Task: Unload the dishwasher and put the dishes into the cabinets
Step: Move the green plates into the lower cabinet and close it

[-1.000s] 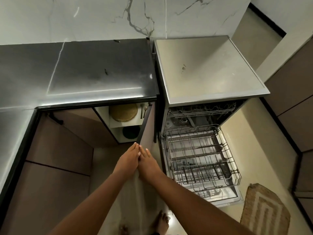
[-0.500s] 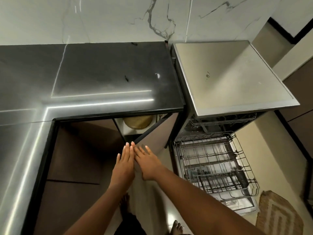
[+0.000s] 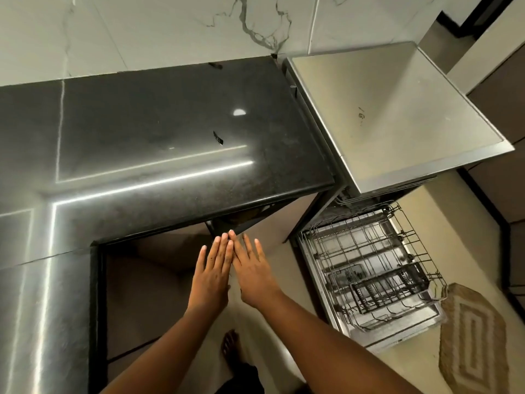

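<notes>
The dishwasher (image 3: 397, 118) stands at the right with its door down and the lower wire rack (image 3: 369, 268) pulled out; I see no dishes in the rack. Under the black counter (image 3: 170, 143) the brown cabinet door (image 3: 264, 223) is nearly closed, leaving a narrow gap. My left hand (image 3: 211, 277) and my right hand (image 3: 251, 271) are flat, side by side, fingers spread, holding nothing, fingertips at the door's near edge. The cabinet's contents are almost hidden by the counter.
A woven mat (image 3: 474, 342) lies on the floor right of the dishwasher door. My bare foot (image 3: 231, 348) stands on the floor below my hands. Brown cabinet fronts (image 3: 147, 294) fill the corner at the left. A marble wall rises behind the counter.
The cabinet door has swung from wide open to almost closed under both hands. My view has risen and moved over the counter, hiding the golden plate in the cabinet.
</notes>
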{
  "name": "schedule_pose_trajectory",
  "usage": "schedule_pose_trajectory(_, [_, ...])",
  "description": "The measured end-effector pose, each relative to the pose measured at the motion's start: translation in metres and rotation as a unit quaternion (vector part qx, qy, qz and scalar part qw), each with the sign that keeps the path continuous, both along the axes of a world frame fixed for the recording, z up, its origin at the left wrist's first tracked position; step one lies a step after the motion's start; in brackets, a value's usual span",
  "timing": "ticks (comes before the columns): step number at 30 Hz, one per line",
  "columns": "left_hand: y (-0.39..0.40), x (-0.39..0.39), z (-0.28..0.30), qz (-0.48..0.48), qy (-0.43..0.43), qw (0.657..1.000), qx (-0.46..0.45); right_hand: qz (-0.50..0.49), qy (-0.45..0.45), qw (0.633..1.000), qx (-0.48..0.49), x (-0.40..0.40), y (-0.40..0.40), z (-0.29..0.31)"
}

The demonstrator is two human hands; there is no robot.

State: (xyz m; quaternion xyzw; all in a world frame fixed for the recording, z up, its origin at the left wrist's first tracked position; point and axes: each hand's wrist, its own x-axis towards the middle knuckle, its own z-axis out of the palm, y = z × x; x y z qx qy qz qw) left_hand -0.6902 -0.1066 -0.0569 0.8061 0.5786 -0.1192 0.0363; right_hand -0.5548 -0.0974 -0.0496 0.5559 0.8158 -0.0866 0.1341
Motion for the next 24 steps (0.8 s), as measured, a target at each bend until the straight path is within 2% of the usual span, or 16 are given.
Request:
schedule_pose_trajectory(6, [0.003, -0.005, -0.003, 0.022, -0.047, 0.998, -0.025, 0.008, -0.016, 1.000, 0.005, -0.014, 0.027, -0.001])
schedule_pose_trajectory(10, [0.013, -0.011, -0.008, 0.021, -0.038, 0.998, -0.054, 0.001, 0.001, 1.000, 0.016, -0.014, 0.031, -0.004])
schedule_pose_trajectory(16, [0.025, -0.016, -0.020, 0.016, -0.001, 0.997, -0.070, -0.044, 0.103, 0.994, -0.001, -0.007, 0.022, -0.013])
schedule_pose_trajectory(20, [0.048, -0.014, -0.020, 0.033, 0.006, 0.997, -0.076, -0.070, 0.056, 0.996, -0.018, 0.000, 0.040, -0.017])
schedule_pose_trajectory(24, [0.064, -0.018, -0.019, 0.038, 0.009, 0.995, -0.090, -0.036, -0.009, 0.999, -0.028, 0.009, 0.072, -0.017])
